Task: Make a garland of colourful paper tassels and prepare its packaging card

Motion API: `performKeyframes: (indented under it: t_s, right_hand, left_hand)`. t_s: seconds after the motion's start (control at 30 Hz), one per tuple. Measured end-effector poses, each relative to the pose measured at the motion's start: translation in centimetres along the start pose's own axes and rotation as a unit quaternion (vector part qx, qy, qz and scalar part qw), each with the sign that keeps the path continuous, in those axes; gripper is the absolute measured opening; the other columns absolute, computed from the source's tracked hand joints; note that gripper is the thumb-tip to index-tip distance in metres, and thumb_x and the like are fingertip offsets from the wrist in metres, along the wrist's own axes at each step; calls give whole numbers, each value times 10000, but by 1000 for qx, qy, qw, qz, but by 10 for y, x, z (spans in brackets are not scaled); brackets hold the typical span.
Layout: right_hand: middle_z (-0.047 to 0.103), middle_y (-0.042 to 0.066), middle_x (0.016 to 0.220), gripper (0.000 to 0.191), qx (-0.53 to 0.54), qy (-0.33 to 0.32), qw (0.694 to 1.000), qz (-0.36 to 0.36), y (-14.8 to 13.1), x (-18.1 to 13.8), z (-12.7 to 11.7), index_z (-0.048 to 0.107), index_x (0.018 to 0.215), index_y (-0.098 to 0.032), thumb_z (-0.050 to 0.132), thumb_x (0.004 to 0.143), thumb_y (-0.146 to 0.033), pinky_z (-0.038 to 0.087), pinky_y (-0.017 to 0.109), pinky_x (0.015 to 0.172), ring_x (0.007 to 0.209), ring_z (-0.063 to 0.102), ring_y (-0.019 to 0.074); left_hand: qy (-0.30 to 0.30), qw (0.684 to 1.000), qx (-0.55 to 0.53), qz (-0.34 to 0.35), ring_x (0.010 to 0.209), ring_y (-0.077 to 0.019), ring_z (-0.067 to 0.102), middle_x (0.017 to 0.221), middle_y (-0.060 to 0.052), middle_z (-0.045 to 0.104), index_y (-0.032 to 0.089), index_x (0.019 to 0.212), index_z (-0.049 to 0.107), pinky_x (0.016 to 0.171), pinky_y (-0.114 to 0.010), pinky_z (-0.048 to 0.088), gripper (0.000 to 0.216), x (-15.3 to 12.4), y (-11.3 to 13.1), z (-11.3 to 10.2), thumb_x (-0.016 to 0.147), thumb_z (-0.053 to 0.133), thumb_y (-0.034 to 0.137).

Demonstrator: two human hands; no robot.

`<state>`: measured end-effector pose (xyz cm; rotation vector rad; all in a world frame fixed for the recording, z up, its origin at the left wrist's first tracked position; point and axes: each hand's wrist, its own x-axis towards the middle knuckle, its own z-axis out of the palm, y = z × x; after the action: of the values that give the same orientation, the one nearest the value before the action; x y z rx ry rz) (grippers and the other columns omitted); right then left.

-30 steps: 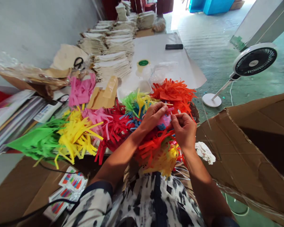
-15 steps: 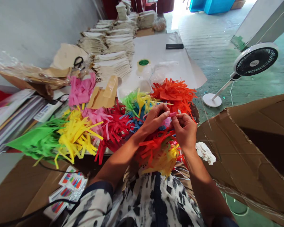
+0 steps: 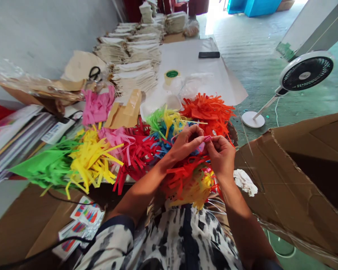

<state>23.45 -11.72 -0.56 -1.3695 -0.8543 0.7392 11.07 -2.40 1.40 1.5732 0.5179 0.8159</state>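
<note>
My left hand [image 3: 188, 142] and my right hand [image 3: 222, 153] meet above the fringed strips, fingers pinched together. Between their fingertips is a small pink strip [image 3: 207, 138], gripped from both sides. Under my hands lies a bunch of orange-red fringe [image 3: 183, 176], with yellow fringe [image 3: 195, 191] below it near my lap. Just beyond my hands are blue fringe [image 3: 165, 148], yellow-green strips [image 3: 171, 122] and a big orange fringed bundle [image 3: 207, 112]. Red fringe [image 3: 136, 152] lies left of my left forearm. My hands partly hide the strips beneath them.
Further left lie yellow fringe [image 3: 92, 161], green fringe [image 3: 52, 161] and a pink bundle [image 3: 98, 105]. Behind stand stacks of off-white bags [image 3: 135, 75], a tape roll [image 3: 171, 75] and black scissors [image 3: 94, 73]. A cardboard box [image 3: 298, 168] and a fan [image 3: 307, 73] are right.
The pink strip between my fingertips now looks shorter and more folded, with my fingers closer around it. Both hands stay in nearly the same place; the view has shifted slightly.
</note>
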Motion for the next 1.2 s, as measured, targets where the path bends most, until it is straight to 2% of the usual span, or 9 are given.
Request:
performKeyframes:
  t_s: [0.27,0.5,0.7,0.87,1.07,1.2]
  right_hand:
    - [694,-4,623,427,-17,14,1000,-9,-2,0,-2,673,842,-206,764,890,-620,475,246,488,515,631,143]
    - [685,-11,604,369,-25,15,999,-42,-2,0,-6,736,835,-205,780,895,-567,452,236,484,511,628,137]
    - [598,-56,556,278,-39,55,995,-73,1,0,-8,802,885,-241,803,878,-518,458,251,489,504,600,137]
    - [644,-53,576,211,-14,44,996,-70,2,0,-7,811,916,-253,818,872,-460,463,251,497,514,638,142]
    - [645,-43,565,300,-23,47,997,-59,-1,-1,-7,783,893,-231,796,877,-530,449,259,498,494,611,141]
    - [643,-36,560,341,-23,45,997,-52,-2,0,-7,764,854,-228,798,860,-567,433,262,487,487,593,144]
  left_hand:
    - [9,1000,28,6,794,-144,569,893,-30,651,168,920,697,726,-270,455,328,-2,-2,-3,913,761,490]
    - [21,994,73,76,993,-197,671,1018,-76,743,200,955,813,944,-339,510,212,-3,5,-5,939,772,407]
    - [33,992,79,88,1064,-229,684,1086,-90,761,247,1013,845,1011,-401,516,202,-5,8,-8,945,769,422]
    - [41,994,57,86,1067,-217,690,1106,-88,763,242,1021,843,990,-382,526,204,-6,6,-7,921,803,416]
    - [52,994,41,88,948,-192,696,974,-72,771,224,897,846,910,-364,542,264,-4,6,-5,938,775,475]
    - [68,991,52,102,831,-164,668,885,-48,766,238,840,841,791,-328,517,270,0,5,-5,886,826,504]
